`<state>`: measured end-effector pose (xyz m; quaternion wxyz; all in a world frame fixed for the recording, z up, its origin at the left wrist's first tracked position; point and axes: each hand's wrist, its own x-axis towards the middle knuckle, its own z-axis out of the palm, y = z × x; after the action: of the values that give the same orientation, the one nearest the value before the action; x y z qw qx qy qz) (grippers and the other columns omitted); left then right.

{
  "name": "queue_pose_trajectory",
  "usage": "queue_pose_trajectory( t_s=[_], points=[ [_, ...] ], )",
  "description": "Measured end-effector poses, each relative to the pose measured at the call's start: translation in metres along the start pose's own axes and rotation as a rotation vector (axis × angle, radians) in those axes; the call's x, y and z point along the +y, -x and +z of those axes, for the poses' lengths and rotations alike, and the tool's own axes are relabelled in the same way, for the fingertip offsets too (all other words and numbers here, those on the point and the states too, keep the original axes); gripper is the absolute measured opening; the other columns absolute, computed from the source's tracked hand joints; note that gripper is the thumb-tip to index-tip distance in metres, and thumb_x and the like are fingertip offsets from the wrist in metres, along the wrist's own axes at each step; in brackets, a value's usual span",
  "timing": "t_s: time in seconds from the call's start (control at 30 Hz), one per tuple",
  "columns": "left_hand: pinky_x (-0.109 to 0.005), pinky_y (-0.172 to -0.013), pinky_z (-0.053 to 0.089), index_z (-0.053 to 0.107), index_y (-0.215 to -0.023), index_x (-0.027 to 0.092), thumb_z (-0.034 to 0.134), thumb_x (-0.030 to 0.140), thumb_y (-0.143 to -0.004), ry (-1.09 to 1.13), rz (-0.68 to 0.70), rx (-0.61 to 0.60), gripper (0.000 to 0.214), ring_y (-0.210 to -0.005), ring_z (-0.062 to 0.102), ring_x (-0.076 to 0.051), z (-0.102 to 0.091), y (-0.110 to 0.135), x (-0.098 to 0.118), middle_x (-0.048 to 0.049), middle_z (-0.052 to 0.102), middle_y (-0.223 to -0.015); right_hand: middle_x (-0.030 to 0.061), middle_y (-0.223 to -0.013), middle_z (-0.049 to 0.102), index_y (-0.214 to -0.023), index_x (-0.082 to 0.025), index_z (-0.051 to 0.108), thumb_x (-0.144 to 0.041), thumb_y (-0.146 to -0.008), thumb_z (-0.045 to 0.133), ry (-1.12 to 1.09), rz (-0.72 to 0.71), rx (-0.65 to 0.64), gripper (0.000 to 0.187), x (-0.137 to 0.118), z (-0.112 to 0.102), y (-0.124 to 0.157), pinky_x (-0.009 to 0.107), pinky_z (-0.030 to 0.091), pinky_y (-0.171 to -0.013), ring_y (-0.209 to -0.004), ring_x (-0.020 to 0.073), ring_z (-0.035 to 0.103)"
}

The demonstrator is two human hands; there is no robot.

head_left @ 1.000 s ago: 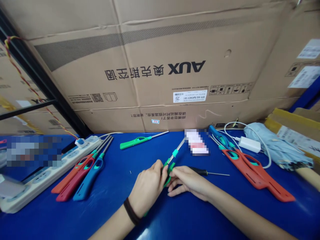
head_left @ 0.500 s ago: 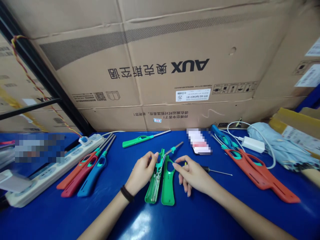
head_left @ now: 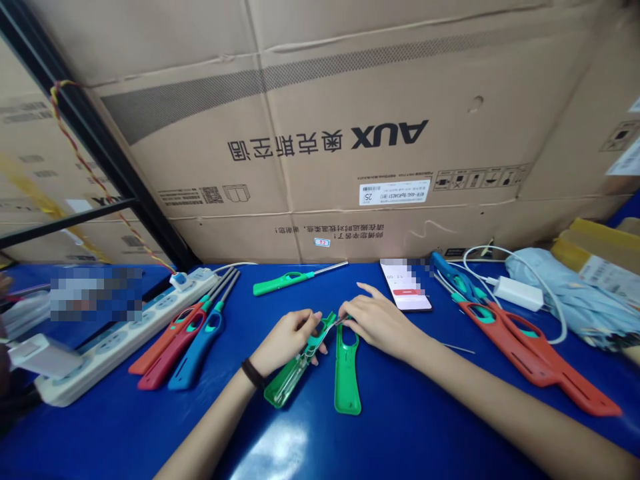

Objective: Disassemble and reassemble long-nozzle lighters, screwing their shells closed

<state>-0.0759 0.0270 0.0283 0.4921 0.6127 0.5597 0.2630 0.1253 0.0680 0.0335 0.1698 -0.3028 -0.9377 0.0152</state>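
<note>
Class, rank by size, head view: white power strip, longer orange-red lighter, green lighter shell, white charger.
White plastic power strip, longer orange-red plastic lighter: too alike to rank. Next, green plastic lighter shell. Smallest, white plastic charger.

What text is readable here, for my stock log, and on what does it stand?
"AUX" on the cardboard carton, upside down
"奥克斯空调" beside it, upside down
"25" on the white barcode label; its other print is too small to read
The phone screen is pixelated and unreadable
</note>
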Motion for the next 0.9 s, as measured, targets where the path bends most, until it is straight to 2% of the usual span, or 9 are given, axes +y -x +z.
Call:
queue_pose_trajectory(
  t_s=[0.13, 0.2, 0.27, 0.33, 0.4, 0.57, 0.7, 0.9],
  points=[
    [-0.024, -0.042, 0.042, 0.039, -0.07, 0.02, 0.044, 0.06, -0.081, 0.042, -0.027, 0.026, 0.042, -0.042, 0.06, -0.016, -0.006, -0.002, -0.001, -0.0054, 0.07, -0.067, 0.0039, -0.09, 0.063, -0.094, -0.016, 0.055, -0.019, -0.094, 0.044, 0.017, -0.098, 0.043, 0.011, 0.0, 0.001, 0.003, 0.049, 0.031, -0.105, -0.085, 0.0172, 0.06],
    [-0.024, -0.042, 0.041, 0.039, -0.07, 0.02, 0.043, 0.06, -0.081, 0.043, -0.032, 0.04, 0.041, -0.042, 0.06, -0.016, -0.007, -0.002, -0.001, -0.0052, 0.07, -0.067, 0.0066, -0.095, 0.059, -0.1, -0.015, 0.053, -0.02, -0.095, 0.039, 0.014, -0.118, 0.025, 0.015, -0.003, 0.0, 0.008, 0.045, 0.043, -0.093, -0.085, 0.0183, 0.058],
    [-0.024, -0.042, 0.04, 0.041, -0.07, 0.02, 0.042, 0.059, -0.081, 0.025, -0.031, 0.051, 0.041, -0.042, 0.059, -0.016, -0.008, -0.003, -0.002, -0.0045, 0.069, -0.066, 0.0088, -0.099, 0.055, -0.106, -0.016, 0.051, -0.02, -0.096, 0.034, -0.002, -0.111, -0.015, 0.02, -0.007, -0.001, 0.014, 0.037, 0.05, -0.077, -0.083, 0.0186, 0.056],
    [-0.024, -0.042, 0.037, 0.043, -0.067, 0.019, 0.043, 0.058, -0.081, -0.017, -0.014, 0.07, 0.041, -0.042, 0.055, -0.015, -0.01, -0.004, -0.003, -0.0021, 0.065, -0.06, 0.0093, -0.102, 0.052, -0.111, -0.017, 0.05, -0.02, -0.097, 0.03, -0.014, -0.102, -0.037, 0.024, -0.013, -0.004, 0.018, 0.035, 0.05, -0.072, -0.082, 0.0185, 0.056],
    [-0.023, -0.044, 0.034, 0.045, -0.064, 0.018, 0.043, 0.057, -0.081, -0.073, 0.017, 0.098, 0.042, -0.043, 0.048, -0.012, -0.011, -0.006, -0.005, 0.0007, 0.058, -0.054, 0.0092, -0.103, 0.051, -0.113, -0.019, 0.049, -0.022, -0.097, 0.031, -0.04, -0.103, -0.036, 0.025, -0.018, -0.009, 0.021, 0.036, 0.049, -0.075, -0.085, 0.0188, 0.055],
    [-0.023, -0.047, 0.031, 0.044, -0.062, 0.019, 0.037, 0.055, -0.084, -0.232, 0.077, 0.169, 0.043, -0.045, 0.042, -0.011, -0.015, -0.008, -0.007, 0.0027, 0.05, -0.053, 0.0047, -0.098, 0.046, -0.112, -0.026, 0.052, -0.04, -0.096, 0.037, -0.223, -0.03, -0.037, 0.026, -0.023, -0.018, 0.022, 0.032, 0.047, -0.071, -0.079, 0.0154, 0.054],
    [-0.024, -0.047, 0.026, 0.04, -0.062, 0.02, 0.034, 0.053, -0.088, -0.385, 0.114, 0.21, 0.042, -0.042, 0.038, -0.011, -0.014, -0.006, -0.005, 0.0055, 0.041, -0.048, 0.002, -0.096, 0.044, -0.105, -0.028, 0.054, -0.038, -0.097, 0.037, -0.37, 0.06, 0.033, 0.022, -0.024, -0.019, 0.024, 0.03, 0.044, -0.072, -0.079, 0.0122, 0.053],
    [-0.026, -0.05, 0.018, 0.038, -0.056, 0.019, 0.039, 0.043, -0.09, -0.603, 0.167, 0.295, 0.042, -0.045, 0.032, -0.012, -0.014, -0.005, -0.003, 0.0041, 0.038, -0.047, 0.0011, -0.099, 0.047, -0.1, -0.028, 0.055, -0.037, -0.095, 0.041, -0.413, 0.036, 0.017, 0.017, -0.035, -0.017, 0.027, 0.032, 0.042, -0.075, -0.085, 0.014, 0.052]
  ],
)
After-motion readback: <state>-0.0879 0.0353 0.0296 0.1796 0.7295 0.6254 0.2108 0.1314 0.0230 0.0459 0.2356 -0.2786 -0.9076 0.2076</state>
